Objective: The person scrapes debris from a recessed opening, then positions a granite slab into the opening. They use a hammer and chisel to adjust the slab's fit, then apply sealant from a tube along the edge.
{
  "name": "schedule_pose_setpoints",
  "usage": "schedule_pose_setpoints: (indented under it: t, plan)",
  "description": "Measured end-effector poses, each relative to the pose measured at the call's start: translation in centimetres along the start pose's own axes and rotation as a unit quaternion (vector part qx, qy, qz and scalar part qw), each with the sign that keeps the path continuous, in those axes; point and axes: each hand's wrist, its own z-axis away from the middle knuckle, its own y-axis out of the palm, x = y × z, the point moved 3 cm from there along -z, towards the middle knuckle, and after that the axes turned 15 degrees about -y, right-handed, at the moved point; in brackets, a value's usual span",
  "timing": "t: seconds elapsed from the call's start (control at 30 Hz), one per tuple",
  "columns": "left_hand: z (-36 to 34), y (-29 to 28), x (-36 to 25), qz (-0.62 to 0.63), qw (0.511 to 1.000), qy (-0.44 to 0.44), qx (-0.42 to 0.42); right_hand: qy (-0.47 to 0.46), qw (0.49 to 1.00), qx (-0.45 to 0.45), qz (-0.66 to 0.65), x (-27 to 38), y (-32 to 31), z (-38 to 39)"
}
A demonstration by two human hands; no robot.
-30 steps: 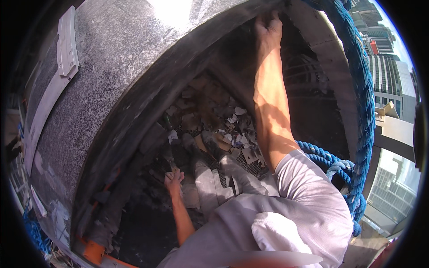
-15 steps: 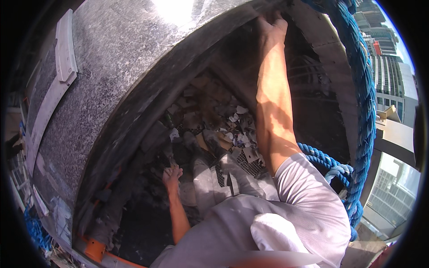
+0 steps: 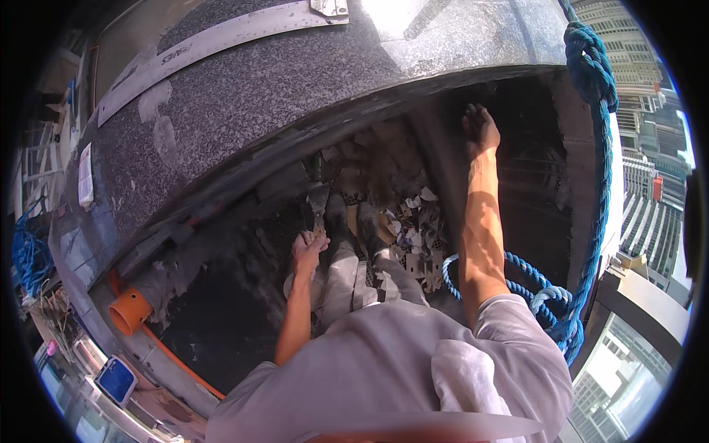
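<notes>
My left hand (image 3: 308, 251) is closed on a putty knife (image 3: 318, 201), its flat blade pointing away from me, down in the pit near my legs. My right hand (image 3: 481, 128) reaches forward into the shaded recess at the far right, below the edge of the speckled granite slab (image 3: 244, 103). Its fingers are loosely bent and a little apart, with nothing visible in them. Broken rubble and paper scraps (image 3: 410, 221) lie on the pit floor around my dusty boots (image 3: 367, 218).
A metal ruler (image 3: 221, 46) lies on the slab. Thick blue rope (image 3: 604, 177) hangs knotted along the right side, with loops (image 3: 539, 277) beside my right arm. An orange pipe (image 3: 130, 311) juts out at the left. Tall buildings (image 3: 641, 221) stand beyond the right edge.
My right hand has drawn back from the slab's rim and now hangs lower in the recess. The view has turned, showing more of the slab and ruler. My left hand still grips the putty knife.
</notes>
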Motion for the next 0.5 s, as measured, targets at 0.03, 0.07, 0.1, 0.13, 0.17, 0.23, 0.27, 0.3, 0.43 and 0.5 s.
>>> schedule_pose_setpoints:
  t: [0.03, 0.07, 0.1, 0.13, 0.17, 0.23, 0.27, 0.3, 0.43, 0.5]
  plan:
    - [1.2, 0.4, -0.9, 0.007, 1.0, 0.01, 0.002, 0.055, 0.996, 0.051, 0.047, -3.2, -0.8, 3.3]
    - [2.6, 0.6, -1.5, 0.035, 0.999, 0.011, 0.007, 0.101, 0.984, 0.107, 0.1, -6.1, -1.1, 7.2]
    - [3.7, 0.8, -2.2, 0.062, 0.998, 0.014, 0.013, 0.134, 0.964, 0.171, 0.155, -9.5, -1.3, 10.8]
    - [4.4, 0.6, -2.1, 0.1, 0.995, 0.019, 0.009, 0.197, 0.923, 0.271, 0.188, -10.0, 1.2, 16.4]
    - [4.8, 0.7, -2.0, 0.119, 0.992, 0.028, 0.016, 0.242, 0.874, 0.355, 0.225, -10.6, 2.8, 21.0]
    - [5.4, -0.6, -1.0, 0.173, 0.984, 0.049, -0.001, 0.28, 0.796, 0.478, 0.245, -11.1, 5.0, 27.6]
    - [5.4, -1.1, -0.5, 0.183, 0.98, 0.075, -0.002, 0.285, 0.771, 0.524, 0.223, -11.5, 6.4, 31.5]
    - [5.7, -1.8, 0.0, 0.206, 0.975, 0.076, 0.013, 0.299, 0.778, 0.51, 0.213, -12.0, 7.6, 34.5]
    - [5.5, -4.0, 4.4, 0.188, 0.972, 0.11, -0.084, 0.305, 0.713, 0.612, 0.155, -12.9, 11.4, 42.4]
    - [6.6, -4.8, 5.0, 0.173, 0.971, 0.141, -0.086, 0.302, 0.684, 0.641, 0.177, -13.3, 12.1, 44.4]
